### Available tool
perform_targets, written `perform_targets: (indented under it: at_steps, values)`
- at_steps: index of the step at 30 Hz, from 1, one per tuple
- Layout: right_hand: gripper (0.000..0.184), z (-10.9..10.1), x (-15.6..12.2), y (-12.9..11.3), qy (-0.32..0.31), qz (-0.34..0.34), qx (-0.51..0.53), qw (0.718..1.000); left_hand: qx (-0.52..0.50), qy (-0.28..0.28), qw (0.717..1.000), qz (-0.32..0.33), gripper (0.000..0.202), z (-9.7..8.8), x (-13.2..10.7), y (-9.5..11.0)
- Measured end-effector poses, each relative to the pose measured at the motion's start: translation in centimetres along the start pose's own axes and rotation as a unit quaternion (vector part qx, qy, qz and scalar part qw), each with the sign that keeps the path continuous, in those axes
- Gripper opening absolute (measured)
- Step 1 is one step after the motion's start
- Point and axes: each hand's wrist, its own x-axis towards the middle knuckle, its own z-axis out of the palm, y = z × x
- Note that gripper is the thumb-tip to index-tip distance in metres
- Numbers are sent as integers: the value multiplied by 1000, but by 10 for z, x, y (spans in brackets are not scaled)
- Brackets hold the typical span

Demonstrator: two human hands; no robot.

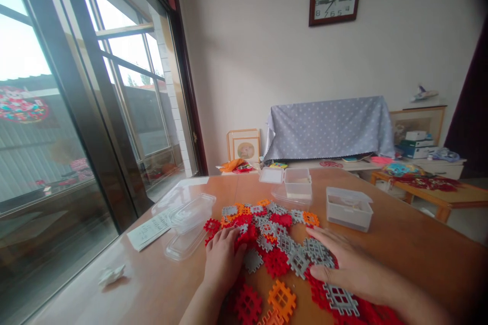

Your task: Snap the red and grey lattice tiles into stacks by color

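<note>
A heap of flat waffle-shaped plastic tiles [274, 244] in red, orange and grey lies on the brown wooden table [412, 244]. My left hand [223, 256] rests palm down on the left side of the heap, fingers flat and slightly apart over red pieces. My right hand [343, 261] lies flat on the right side, fingers stretched toward grey tiles. An orange tile [282, 298] and a red tile [248, 305] sit between my forearms. Neither hand grips a piece.
A clear lidded box [348, 208] stands right of the heap, an open clear box [298, 183] behind it, and clear tubs [188, 218] to the left. A paper leaflet [148, 231] and crumpled tissue [111, 275] lie near the window [76, 111].
</note>
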Motion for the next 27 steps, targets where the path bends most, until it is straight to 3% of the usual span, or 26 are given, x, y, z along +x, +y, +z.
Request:
perform_targets:
  at_steps: [4,8,16,21,27]
  values:
    - [114,5,-43,21,-127,0,-52,991,-17,40,997,-60,52,5,5,-6]
    - [107,19,-55,15,-98,-7,-65,993,-32,69,993,-89,52,9,8,-9]
    - [79,40,-9,-41,-101,-59,-59,991,-37,49,996,-70,54,3,5,2]
    - [65,68,19,-56,-28,-102,-44,993,-54,47,997,-20,57,2,2,6]
    - [68,96,52,-69,65,-129,35,989,-69,25,997,15,64,1,-1,11]
